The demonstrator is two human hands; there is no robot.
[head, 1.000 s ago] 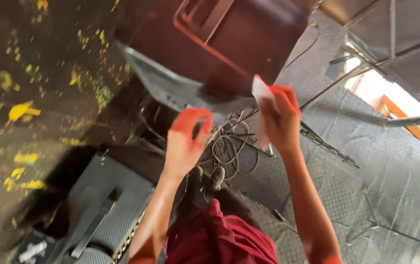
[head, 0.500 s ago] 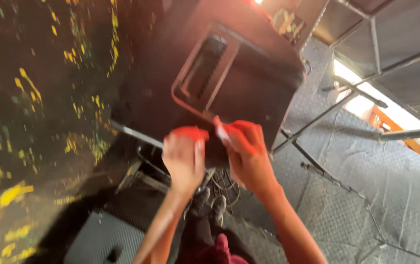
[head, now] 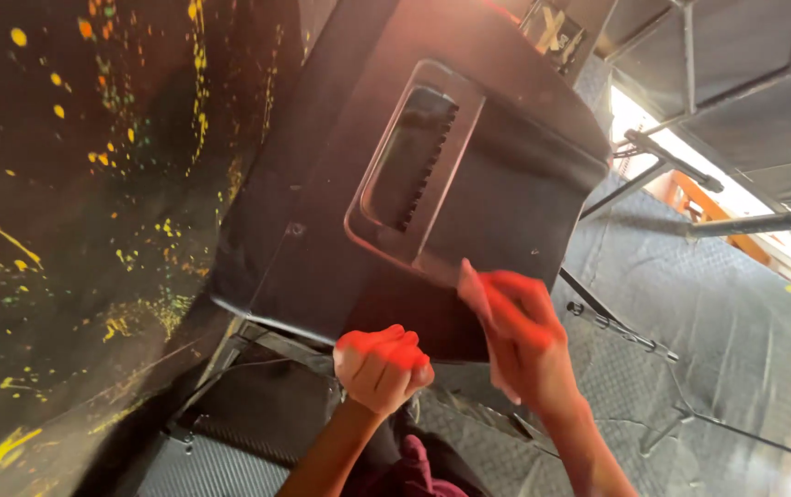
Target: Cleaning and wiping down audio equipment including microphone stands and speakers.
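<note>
- speaker cabinet [head: 414, 184] sits dead center, both hands right below it at 6 o'clock
- splattered wall [head: 73, 230] at 9 o'clock
- metal stand legs [head: 690, 175] at 2 o'clock

Both forearms are bare, with no sleeves, watch or bands showing on them. The left hand [head: 382, 366] and the right hand [head: 517, 331] wear no gloves and no rings that can be made out. At the near edge, between the arms, shows dark red clothing [head: 418, 471].
</note>
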